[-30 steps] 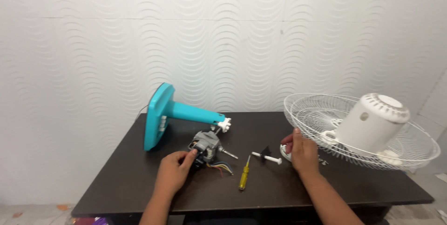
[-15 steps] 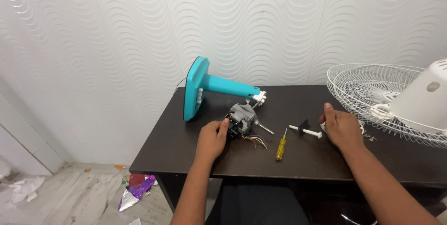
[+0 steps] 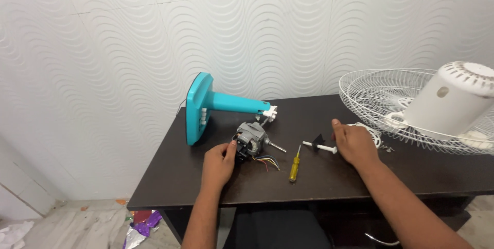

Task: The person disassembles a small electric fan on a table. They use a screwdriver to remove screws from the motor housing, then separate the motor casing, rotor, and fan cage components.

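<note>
My left hand (image 3: pixel 218 164) grips the rear of a grey fan motor (image 3: pixel 252 140) with a steel shaft and coloured wires, resting on the dark table (image 3: pixel 329 177). A teal fan stand (image 3: pixel 208 106) lies on its side just behind the motor. My right hand (image 3: pixel 354 143) rests on the table, fingers curled over a small white round part that is mostly hidden. A white pin with a black piece (image 3: pixel 319 146) lies just left of that hand. A yellow-handled screwdriver (image 3: pixel 294 166) lies between my hands.
A white wire fan guard (image 3: pixel 375 99) sits at the table's right end with a white motor cover (image 3: pixel 450 99) on top of it. A wavy white wall stands behind. Scraps of paper and foil (image 3: pixel 136 226) litter the floor at the left.
The view has swung left and down, bringing the floor into sight. Both hands stay where they were, the left on the motor, the right on the small white part.
</note>
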